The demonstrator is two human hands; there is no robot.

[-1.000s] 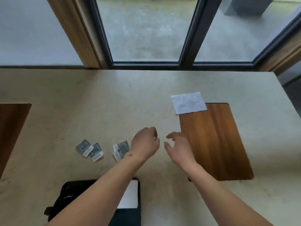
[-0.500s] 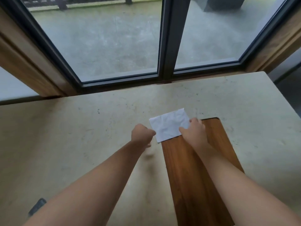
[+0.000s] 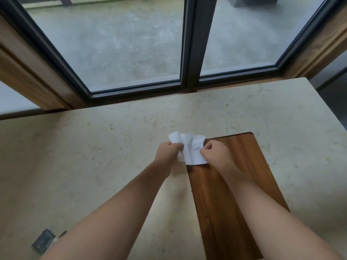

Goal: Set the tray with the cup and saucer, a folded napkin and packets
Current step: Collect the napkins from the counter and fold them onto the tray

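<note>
A white paper napkin (image 3: 190, 150) is lifted at the far left corner of the flat wooden tray (image 3: 242, 182), its left part curling over. My left hand (image 3: 169, 152) pinches the napkin's left edge. My right hand (image 3: 214, 153) pinches its right edge above the tray. One dark packet (image 3: 43, 240) lies on the table at the lower left, partly behind my left forearm. No cup or saucer is in view.
The pale stone table (image 3: 93, 156) ends at a dark-framed window (image 3: 189, 53) along the far side and drops off at the right edge (image 3: 326, 107). Wooden wall panels flank the window.
Both hands reached forward from the table's middle to the napkin and took hold of it. The napkin, flat before, is now raised and bent. The view tilted up, hiding most packets and the black pouch.
</note>
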